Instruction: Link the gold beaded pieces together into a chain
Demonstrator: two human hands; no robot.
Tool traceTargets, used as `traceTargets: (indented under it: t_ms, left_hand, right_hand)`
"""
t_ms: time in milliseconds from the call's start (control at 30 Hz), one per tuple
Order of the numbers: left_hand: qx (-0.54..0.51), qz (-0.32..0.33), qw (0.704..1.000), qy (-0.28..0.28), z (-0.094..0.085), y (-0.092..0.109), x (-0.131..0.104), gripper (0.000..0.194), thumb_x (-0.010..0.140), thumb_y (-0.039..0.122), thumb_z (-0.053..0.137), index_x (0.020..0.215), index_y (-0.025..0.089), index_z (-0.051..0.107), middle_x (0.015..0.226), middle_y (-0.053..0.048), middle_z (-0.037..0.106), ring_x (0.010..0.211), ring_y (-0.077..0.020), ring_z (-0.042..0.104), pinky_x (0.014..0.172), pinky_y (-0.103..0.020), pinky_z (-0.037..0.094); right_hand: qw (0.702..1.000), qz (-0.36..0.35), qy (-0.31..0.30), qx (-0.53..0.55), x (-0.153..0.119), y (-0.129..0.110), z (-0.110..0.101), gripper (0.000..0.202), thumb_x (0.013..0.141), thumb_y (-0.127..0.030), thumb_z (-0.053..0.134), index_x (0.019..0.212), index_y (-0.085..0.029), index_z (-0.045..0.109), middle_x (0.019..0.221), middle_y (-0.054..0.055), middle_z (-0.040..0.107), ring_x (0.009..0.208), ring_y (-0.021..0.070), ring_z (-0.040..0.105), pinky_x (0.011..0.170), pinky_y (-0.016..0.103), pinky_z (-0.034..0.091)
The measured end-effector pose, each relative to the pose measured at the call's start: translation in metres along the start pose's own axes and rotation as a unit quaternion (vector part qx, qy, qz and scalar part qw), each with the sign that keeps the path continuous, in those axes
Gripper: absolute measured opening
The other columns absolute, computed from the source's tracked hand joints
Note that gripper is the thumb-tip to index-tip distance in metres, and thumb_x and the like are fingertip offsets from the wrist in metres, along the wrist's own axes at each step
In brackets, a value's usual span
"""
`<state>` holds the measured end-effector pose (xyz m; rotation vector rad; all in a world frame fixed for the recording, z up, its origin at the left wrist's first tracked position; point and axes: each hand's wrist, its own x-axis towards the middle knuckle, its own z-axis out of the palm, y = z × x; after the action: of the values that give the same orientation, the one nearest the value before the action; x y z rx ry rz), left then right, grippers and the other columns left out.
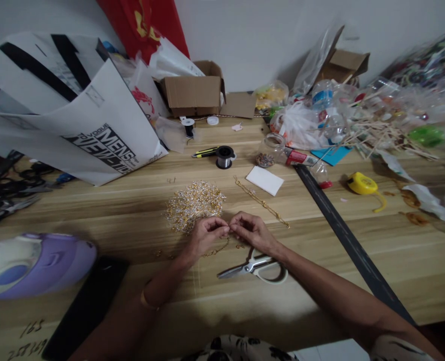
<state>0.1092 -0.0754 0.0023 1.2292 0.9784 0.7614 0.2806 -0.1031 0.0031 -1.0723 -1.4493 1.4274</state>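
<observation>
Fine piecework seems in hand: left hand (208, 231) and right hand (255, 233) are pinched tip-to-tip, anything held indiscernible, beside gold-and-clear pile (195, 200); steady alignment likely needed.

Wood-grain table (132, 203): gold-and-clear heap (194, 203), gold chain (261, 202), scissors (250, 267), wire spool (225, 158).

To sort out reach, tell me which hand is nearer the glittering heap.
Left. The left hand is at the near right edge of the glittering heap; the right hand is farther off, to the heap's right.
</observation>
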Motion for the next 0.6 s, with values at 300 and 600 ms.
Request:
traceTargets:
  t_ms: [300,600]
  left_hand:
    - [0.001,0.007,1.0,-0.007,-0.0002,0.0008,-0.0008,0.015,0.064,0.026,0.07,0.066,0.012,0.065,0.059,0.0,0.061,0.057,-0.0102,0.053,0.056,-0.02,0.044]
    - [-0.005,0.0,1.0,-0.002,0.0008,-0.0009,-0.0004,0.013,0.064,0.024,0.07,0.068,0.013,0.064,0.06,0.0,0.061,0.057,-0.0101,0.054,0.057,-0.021,0.044]
  right_hand:
    - [1.0,0.006,-0.002,0.009,-0.0002,-0.0007,-0.0004,0.031,0.082,-0.045,0.057,0.08,-0.015,0.052,0.06,-0.003,0.048,0.05,0.0068,0.042,0.044,0.018,0.031]
    - [1.0,-0.005,-0.008,0.0,0.0009,0.0026,-0.0019,0.03,0.084,-0.045,0.055,0.08,-0.015,0.051,0.06,-0.003,0.048,0.05,0.007,0.041,0.045,0.018,0.03]
